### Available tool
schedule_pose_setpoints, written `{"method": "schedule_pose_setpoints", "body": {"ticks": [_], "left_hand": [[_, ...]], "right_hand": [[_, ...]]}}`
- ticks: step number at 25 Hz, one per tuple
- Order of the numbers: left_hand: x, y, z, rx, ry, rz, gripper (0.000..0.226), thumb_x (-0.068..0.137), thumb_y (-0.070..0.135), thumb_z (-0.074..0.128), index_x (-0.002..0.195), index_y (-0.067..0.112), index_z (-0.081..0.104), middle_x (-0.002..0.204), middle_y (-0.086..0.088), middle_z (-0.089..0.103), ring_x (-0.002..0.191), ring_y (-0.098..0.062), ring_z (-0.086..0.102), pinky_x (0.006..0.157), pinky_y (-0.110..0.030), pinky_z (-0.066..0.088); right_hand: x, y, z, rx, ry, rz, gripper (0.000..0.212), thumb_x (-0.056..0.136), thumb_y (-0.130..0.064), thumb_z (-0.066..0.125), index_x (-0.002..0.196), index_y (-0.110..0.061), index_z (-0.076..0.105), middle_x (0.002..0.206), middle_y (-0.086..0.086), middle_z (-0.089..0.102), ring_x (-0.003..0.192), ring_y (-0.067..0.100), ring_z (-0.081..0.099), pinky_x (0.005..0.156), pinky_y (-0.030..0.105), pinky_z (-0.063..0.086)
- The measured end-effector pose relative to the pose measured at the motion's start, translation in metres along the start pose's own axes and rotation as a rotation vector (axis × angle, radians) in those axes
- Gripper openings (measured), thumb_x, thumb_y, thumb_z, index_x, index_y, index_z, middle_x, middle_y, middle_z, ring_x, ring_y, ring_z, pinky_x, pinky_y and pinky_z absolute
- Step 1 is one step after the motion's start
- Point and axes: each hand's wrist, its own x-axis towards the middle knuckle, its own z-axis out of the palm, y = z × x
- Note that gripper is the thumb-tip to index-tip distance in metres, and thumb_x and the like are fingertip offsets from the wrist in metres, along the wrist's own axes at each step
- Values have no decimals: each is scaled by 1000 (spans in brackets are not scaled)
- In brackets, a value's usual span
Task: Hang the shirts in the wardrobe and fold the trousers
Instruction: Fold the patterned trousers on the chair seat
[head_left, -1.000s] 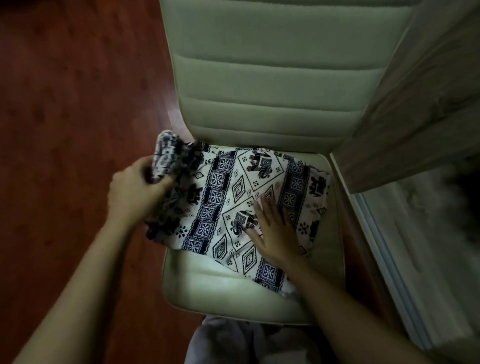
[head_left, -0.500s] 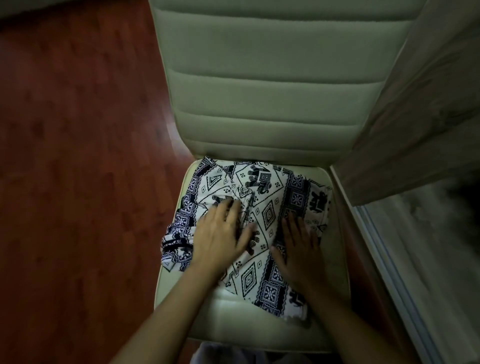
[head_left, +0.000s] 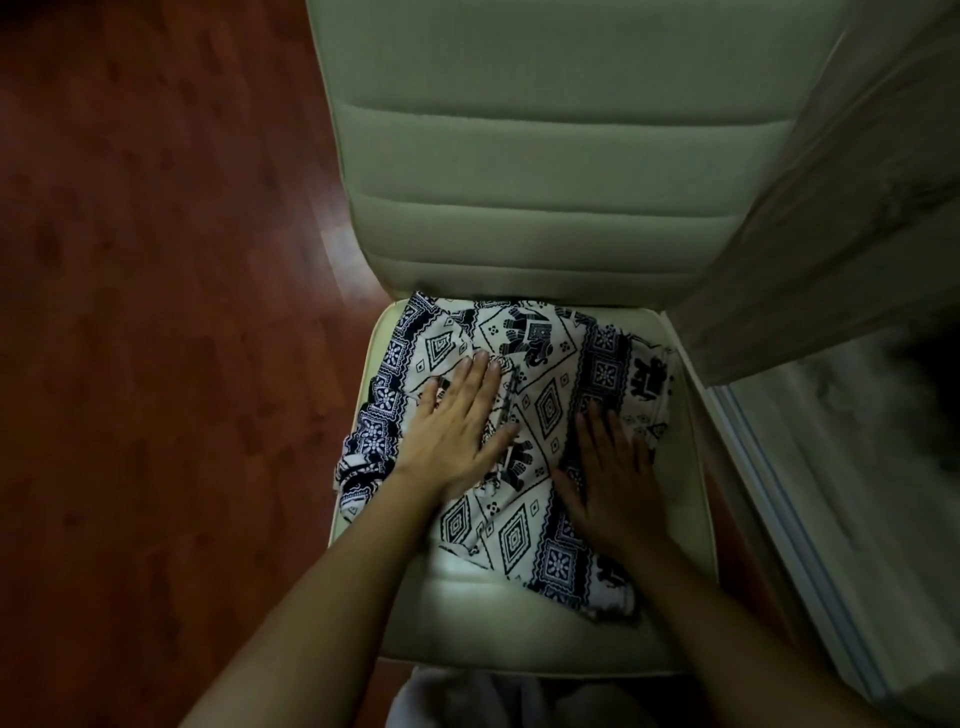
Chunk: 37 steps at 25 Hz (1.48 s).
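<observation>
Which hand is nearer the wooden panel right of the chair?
Right. The right hand lies flat on the patterned trousers on the side toward the wooden panel; the left hand presses their far side, away from it.

- A pale, padded chair stands on a reddish-brown wooden floor; its ribbed backrest rises at the far side of the seat.
- On the seat lie the trousers, white cloth printed with dark elephants, diamonds and patterned bands, folded into a rough, flat packet.
- The packet covers the seat's middle and back; its left corner droops over the left edge, and the front strip of the cushion stays bare.
</observation>
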Motion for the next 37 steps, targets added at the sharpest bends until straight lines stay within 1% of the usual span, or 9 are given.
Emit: {"method": "schedule_pose_setpoints", "body": {"ticks": [6, 9, 12, 16, 19, 22, 27, 32, 37], "left_hand": [[-27, -33, -36, -280, 398, -449, 65, 95, 49, 38, 148, 17, 20, 154, -9, 22, 140, -28, 24, 110, -51, 24], [-33, -49, -38, -297, 165, -684, 75, 89, 63, 37, 144, 13, 25, 137, -16, 43, 123, -36, 44, 95, -51, 41], [-36, -50, -32, -282, 69, -765, 70, 80, 75, 37, 107, 12, 53, 102, -14, 63, 92, -34, 62, 81, -44, 53], [-41, -29, -43, -195, 356, -596, 37, 90, 46, 54, 111, 16, 58, 98, -10, 63, 85, -35, 62, 67, -38, 50], [-51, 11, -65, 65, 504, -396, 45, 87, 8, 58, 131, 15, 52, 92, -15, 56, 75, -34, 57, 50, -34, 38], [-53, 54, -62, 219, 616, -131, 45, 73, 4, 54, 117, 7, 64, 75, -14, 56, 54, -28, 51, 38, -26, 31], [-65, 136, 8, 182, 447, 86, 50, 70, 8, 51, 119, 1, 58, 79, -9, 56, 60, -24, 54, 38, -28, 41], [-78, 150, 54, 81, 275, 147, 49, 73, 8, 40, 119, 2, 56, 94, -11, 52, 73, -25, 62, 34, -25, 42], [-79, 102, 59, 233, 327, 336, 42, 71, 15, 44, 105, 14, 68, 94, -6, 62, 79, -23, 58, 37, -25, 39]], "right_hand": [[-2, -42, -35, 288, 70, -51, 61, 93, -46, 18, 147, -23, -2, 154, -8, -11, 144, 9, -12, 119, 38, -4], [-3, -80, -47, 302, -7, -274, 61, 94, -46, 21, 145, -27, -6, 154, -9, -13, 143, 6, -15, 115, 29, -12], [-9, -92, -37, 217, -219, -252, 70, 94, -56, 18, 146, -21, -12, 152, -5, -23, 142, 10, -17, 116, 36, -10], [0, -93, -54, 623, -376, -27, 64, 92, -60, 13, 148, -30, 4, 158, -4, 1, 145, 19, 1, 114, 44, -1], [22, -85, -94, 1195, -460, 270, 77, 86, -67, -3, 147, -26, 17, 151, 9, 33, 140, 28, 26, 113, 50, 10], [27, -68, -140, 1611, -339, 350, 81, 80, -72, 6, 131, -19, 41, 131, 20, 55, 121, 35, 51, 106, 49, 33], [42, -28, -151, 1251, 3, 332, 82, 71, -50, 73, 138, -23, 35, 139, 9, 46, 124, 25, 49, 102, 45, 44], [34, 39, -93, 1347, 168, 536, 24, 89, -13, 60, 113, -10, 60, 109, 12, 65, 100, 28, 63, 84, 37, 53], [2, 54, -61, 992, 111, 676, 48, 83, -60, 54, 115, -24, 58, 112, 2, 64, 106, 24, 60, 92, 39, 49]]}}
